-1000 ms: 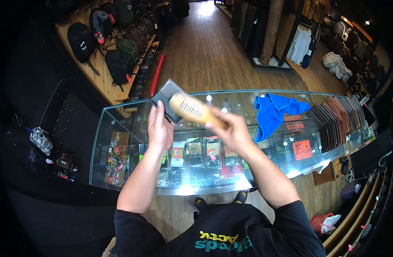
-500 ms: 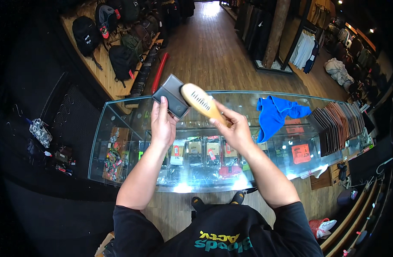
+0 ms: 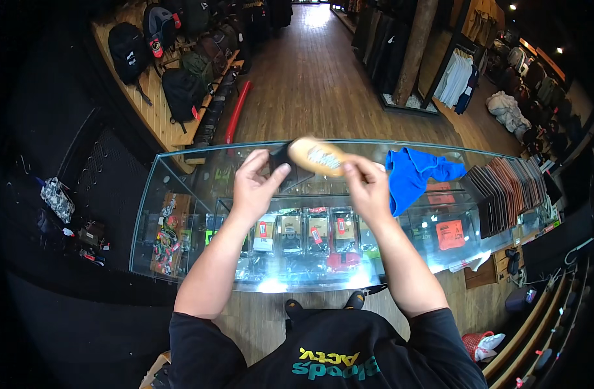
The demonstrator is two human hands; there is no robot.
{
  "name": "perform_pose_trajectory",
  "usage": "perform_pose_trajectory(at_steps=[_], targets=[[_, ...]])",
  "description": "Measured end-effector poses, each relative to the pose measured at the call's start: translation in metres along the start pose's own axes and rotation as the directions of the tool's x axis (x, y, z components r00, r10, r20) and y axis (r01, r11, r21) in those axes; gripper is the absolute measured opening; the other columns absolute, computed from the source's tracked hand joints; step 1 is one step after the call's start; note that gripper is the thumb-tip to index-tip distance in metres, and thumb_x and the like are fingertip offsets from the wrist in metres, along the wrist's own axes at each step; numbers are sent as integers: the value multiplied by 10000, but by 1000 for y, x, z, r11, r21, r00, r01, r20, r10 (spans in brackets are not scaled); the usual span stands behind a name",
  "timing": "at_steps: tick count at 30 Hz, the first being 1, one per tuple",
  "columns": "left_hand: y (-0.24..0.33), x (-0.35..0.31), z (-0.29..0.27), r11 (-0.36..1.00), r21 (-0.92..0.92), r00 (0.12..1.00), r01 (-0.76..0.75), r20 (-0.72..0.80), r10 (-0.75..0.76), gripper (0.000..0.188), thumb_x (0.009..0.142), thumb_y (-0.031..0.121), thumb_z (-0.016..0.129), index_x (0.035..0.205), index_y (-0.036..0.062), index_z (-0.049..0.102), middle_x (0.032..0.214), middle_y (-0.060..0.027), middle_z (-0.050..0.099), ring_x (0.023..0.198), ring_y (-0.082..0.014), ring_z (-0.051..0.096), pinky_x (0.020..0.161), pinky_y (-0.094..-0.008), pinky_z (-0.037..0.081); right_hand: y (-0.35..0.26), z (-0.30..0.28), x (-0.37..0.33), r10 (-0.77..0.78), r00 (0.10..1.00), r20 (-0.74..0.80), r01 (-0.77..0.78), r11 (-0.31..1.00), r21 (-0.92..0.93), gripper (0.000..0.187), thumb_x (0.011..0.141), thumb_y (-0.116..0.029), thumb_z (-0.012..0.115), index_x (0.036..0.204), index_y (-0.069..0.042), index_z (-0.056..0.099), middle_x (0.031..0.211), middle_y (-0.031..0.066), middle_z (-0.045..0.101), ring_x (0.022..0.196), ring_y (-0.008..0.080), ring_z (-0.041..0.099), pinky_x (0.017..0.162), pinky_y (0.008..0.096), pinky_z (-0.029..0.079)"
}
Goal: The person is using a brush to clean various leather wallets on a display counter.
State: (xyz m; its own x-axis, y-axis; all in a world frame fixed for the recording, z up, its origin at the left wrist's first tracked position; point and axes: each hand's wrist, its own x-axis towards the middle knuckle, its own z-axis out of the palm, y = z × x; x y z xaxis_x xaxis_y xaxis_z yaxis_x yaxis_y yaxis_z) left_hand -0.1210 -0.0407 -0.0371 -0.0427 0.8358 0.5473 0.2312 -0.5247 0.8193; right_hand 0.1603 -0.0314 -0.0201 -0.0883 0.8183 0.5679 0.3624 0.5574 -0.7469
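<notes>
My left hand (image 3: 256,185) grips a dark grey wallet (image 3: 290,170) above the glass display counter (image 3: 180,194). My right hand (image 3: 368,188) holds a tan wooden brush (image 3: 316,157) by its handle, its oval back facing up and blurred. The brush lies across the wallet's right side. Both hands hover over the counter's middle.
A blue cloth (image 3: 410,175) lies on the glass to the right of my right hand. Beyond it, a row of dark wallets (image 3: 504,191) stands on the counter. Small packaged goods (image 3: 310,230) fill the case under the glass. Backpacks (image 3: 180,91) hang on a wooden rack at the far left.
The brush has swung from a slanted pose to lie flatter across the wallet, moving toward the right. My left hand keeps its hold on the wallet.
</notes>
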Motion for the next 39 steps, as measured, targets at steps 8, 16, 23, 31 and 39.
perform_pose_trajectory(at_steps=[8,16,23,31,39], targets=[[48,3,-2,581,562,792,-588,256,554,160,784,83,917,926,75,844,995,-93,835,1057,-257,817,1105,-581,561,0,-2,3,-205,978,28,204,978,37,263,1041,-245,783,974,7,822,755,146,759,635,221,704,609,362,498],[58,-25,7,-60,653,421,-755,553,719,259,944,261,760,1179,271,866,1183,159,791,1049,-61,620,956,-366,359,-2,-17,8,275,940,202,-296,951,85,438,1073,-395,759,929,14,824,629,94,641,647,74,574,573,357,433],[48,-37,22,-159,580,325,-799,638,698,272,957,302,749,1215,285,834,1199,177,760,1167,-13,580,1024,-390,330,-26,-27,9,42,991,125,21,884,-466,446,1060,-341,788,798,20,780,668,-34,662,661,49,551,598,311,413],[54,-31,24,-175,610,317,-773,611,726,236,963,287,749,1182,282,836,1243,168,788,1114,-19,574,971,-378,312,-15,-36,12,259,965,41,-233,919,-319,485,984,-505,761,809,-60,844,698,168,748,661,343,737,573,406,490],[40,-31,8,-95,575,305,-813,558,772,248,966,267,756,1193,296,851,1223,186,798,1036,-36,568,865,-357,312,26,-34,6,263,840,475,-359,925,122,492,1000,-479,755,778,-46,828,628,123,705,593,263,685,593,381,474]])
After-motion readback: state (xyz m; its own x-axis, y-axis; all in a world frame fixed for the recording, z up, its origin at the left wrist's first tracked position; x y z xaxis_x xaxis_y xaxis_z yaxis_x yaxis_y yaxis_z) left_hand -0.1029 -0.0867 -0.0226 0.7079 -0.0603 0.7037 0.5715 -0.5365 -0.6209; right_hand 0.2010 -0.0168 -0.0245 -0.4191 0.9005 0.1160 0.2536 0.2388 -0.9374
